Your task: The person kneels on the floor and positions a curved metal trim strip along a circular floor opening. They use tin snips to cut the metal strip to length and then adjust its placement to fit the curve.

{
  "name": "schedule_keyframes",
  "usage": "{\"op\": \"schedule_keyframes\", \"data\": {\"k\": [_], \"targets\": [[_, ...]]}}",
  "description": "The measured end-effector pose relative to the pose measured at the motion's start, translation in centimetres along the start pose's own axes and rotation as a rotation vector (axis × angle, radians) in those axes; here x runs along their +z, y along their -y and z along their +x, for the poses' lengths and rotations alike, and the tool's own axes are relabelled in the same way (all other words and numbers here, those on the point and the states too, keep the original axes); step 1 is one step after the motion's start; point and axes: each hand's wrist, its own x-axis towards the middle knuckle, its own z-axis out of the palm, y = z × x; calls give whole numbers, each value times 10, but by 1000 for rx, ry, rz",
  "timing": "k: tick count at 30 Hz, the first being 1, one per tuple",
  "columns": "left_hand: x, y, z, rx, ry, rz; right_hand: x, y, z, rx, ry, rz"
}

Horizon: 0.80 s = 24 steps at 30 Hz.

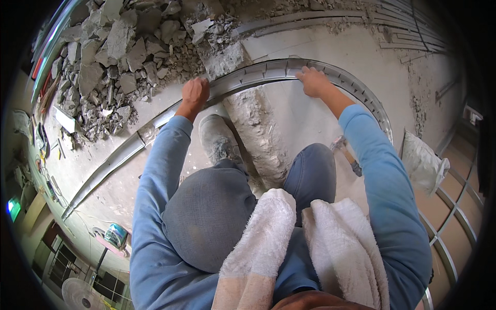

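Dusty concrete floor (310, 119) fills the view, grey and powdered, with a rough chased strip running down its middle. Across it lies the long metal track (258, 75), a notched channel that arcs from about eight o'clock, up over twelve, and round to three o'clock. Left hand (195, 94) sits on the track at about eleven o'clock, fingers curled together into a fist pressed on the metal. Right hand (311, 81) is on it at about one o'clock, fingers together and bent over the channel's edge, gripping it. Both arms are in blue sleeves. Just below the left hand, a dust-caked boot (217, 138) stands on the floor beside the chased strip. Further down, a white towel (305, 248) hangs over the person's front at six o'clock. Out at ten o'clock, a heap of broken concrete rubble (119, 51) lies beyond the track. At three to four o'clock a pale sack (421, 163) slumps near the track's end.
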Motion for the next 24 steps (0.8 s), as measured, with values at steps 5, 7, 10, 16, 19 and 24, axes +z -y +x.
{"op": "schedule_keyframes", "data": {"k": [5, 7, 10, 16, 19, 24], "targets": [[-2, -1, 0, -21, 47, -16, -8, 9, 1, -4, -39, 105], [-3, -2, 1, -27, 55, -2, -15, 18, 1, -5, -24, 105], [-5, -3, 2, -34, 47, 0, -28, 28, 2, -14, 37, 48], [-7, -4, 2, -48, 82, 1, -45, 33, 8, -147, 116, -95], [-6, -4, 3, -54, 96, 5, -46, 35, 15, -175, 174, -128], [-6, -3, 2, -45, 86, 2, -40, 43, 30, -151, 200, -114]]}}
